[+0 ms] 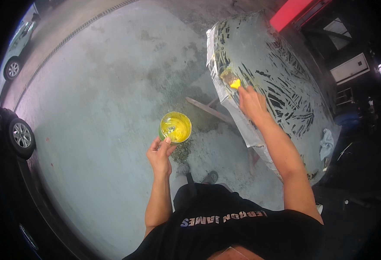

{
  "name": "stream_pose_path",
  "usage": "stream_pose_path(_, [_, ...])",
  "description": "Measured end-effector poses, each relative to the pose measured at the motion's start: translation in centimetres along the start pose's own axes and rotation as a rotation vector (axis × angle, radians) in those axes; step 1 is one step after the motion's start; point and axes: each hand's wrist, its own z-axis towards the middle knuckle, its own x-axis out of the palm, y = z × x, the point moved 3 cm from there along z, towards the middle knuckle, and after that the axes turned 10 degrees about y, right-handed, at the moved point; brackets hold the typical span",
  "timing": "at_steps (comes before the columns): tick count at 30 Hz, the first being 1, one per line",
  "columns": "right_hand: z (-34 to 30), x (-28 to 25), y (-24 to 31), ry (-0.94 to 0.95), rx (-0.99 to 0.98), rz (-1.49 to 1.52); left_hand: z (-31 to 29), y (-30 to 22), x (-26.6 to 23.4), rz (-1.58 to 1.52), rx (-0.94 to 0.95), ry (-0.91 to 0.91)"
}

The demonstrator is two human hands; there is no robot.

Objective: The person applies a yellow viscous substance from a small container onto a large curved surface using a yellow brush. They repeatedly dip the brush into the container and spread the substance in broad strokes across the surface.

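Observation:
My left hand [160,152] grips a round open can [176,127] by its near side, thumb over the rim. The can is tilted so its yellow inside shows, with some wet-looking stuff in the bottom. Out to the right, my right hand [253,103] is closed round the handle of a paintbrush [235,82] with a yellow ferrule or handle end. The bristles touch the left edge of a large curved panel [260,56], smeared with grey-green paste in streaks over dark patches. White masking paper [236,117] hangs along the panel's near left edge.
Wooden stand legs [212,111] show under the panel. A pale blue cloth [326,143] lies on its right end. Red equipment [294,13] stands behind. Parked cars with wheels [21,136] line the left side. A floor drain grate [69,41] runs across the back left.

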Motion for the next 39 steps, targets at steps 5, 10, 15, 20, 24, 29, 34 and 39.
stream_pose_path(5, [-8.3, -0.6, -1.1, 0.136, 0.016, -0.051, -0.5, 0.0, -0.3, -0.022, -0.001, -0.028])
stream_pose_path(10, [-4.3, -4.9, -1.7, -0.027, 0.036, 0.031, -0.8, -0.1, -0.8, -0.002, -0.008, -0.02])
stream_pose_path(15, [2.2, -4.1, -1.2, -0.041, 0.078, 0.037, -1.3, -0.5, -0.1, -0.011, -0.011, -0.017])
stream_pose_path(20, [-2.5, -3.1, -0.2, 0.132, 0.098, -0.064, -1.6, -0.1, -0.7, -0.018, -0.011, -0.027])
stream_pose_path(24, [-4.4, -4.8, -1.7, 0.096, 0.066, -0.016, -1.5, 0.0, -0.6, -0.018, -0.006, -0.03])
stream_pose_path(29, [2.9, -3.9, -0.6, -0.013, 0.052, 0.008, -1.7, 0.6, -0.8, -0.001, -0.001, -0.005])
stream_pose_path(34, [-0.2, -1.8, 0.3, 0.092, 0.032, -0.034, -1.5, 0.7, -1.1, 0.005, -0.007, -0.003])
stream_pose_path(39, [-10.4, -0.5, -0.2, 0.104, 0.052, -0.053, -1.4, 0.4, -0.6, 0.005, -0.018, 0.026])
